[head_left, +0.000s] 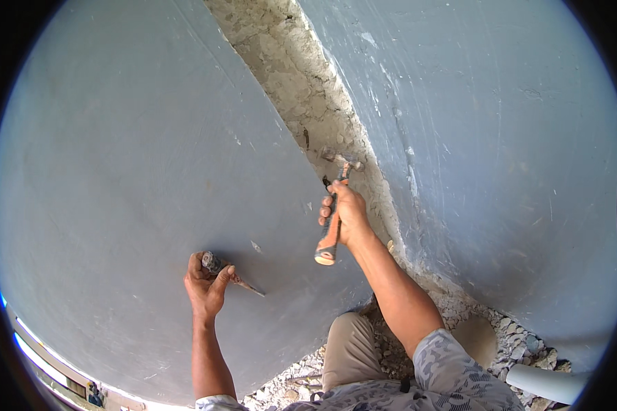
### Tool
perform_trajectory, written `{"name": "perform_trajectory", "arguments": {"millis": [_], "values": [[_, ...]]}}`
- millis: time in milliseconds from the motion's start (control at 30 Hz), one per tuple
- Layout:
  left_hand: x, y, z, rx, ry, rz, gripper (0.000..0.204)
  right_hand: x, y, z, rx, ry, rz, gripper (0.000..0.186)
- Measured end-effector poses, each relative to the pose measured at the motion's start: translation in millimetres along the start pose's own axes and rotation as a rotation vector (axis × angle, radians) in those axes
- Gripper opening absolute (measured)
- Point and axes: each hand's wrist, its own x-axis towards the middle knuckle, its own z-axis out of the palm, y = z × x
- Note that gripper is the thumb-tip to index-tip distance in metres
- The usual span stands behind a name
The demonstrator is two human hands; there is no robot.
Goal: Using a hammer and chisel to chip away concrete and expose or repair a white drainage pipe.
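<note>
My left hand (206,288) grips a chisel (248,285) with a dirty rounded top; its point lies at or very near the grey wall (130,171), and I cannot tell if it touches. My right hand (344,212) is closed round an orange-and-black hammer (325,248), held higher and to the right of the chisel, with its metal head over a rough chipped vertical channel (301,75) in the wall. The channel's broken pale surface runs between two grey painted faces.
Broken rubble (295,383) lies along the wall's foot around my bent knee (346,342). A white pipe (548,383) is at the lower right, near a round tan object (474,339). Another grey wall face (500,157) fills the right side.
</note>
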Motion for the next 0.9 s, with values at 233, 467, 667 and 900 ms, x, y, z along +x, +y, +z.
{"name": "perform_trajectory", "arguments": {"millis": [233,467,667,900], "values": [[3.2,6.0,-2.7,-0.043,-0.01,-0.028,0.033,-18.3,11.6,-2.3,0.159,0.301,-0.223,0.014],[4.1,7.9,0.2,-0.035,-0.013,-0.041,0.029,-9.6,-22.5,-11.5,-0.07,-0.055,-0.112,0.017],[2.7,8.2,-5.6,0.01,-0.022,-0.038,0.035,-27.9,-3.1,5.8,0.06,0.167,-0.298,0.017],[5.8,8.3,-0.4,-0.007,-0.037,-0.05,0.03,-1.1,-32.0,-9.1,0.084,-0.149,-0.063,0.018]]}}
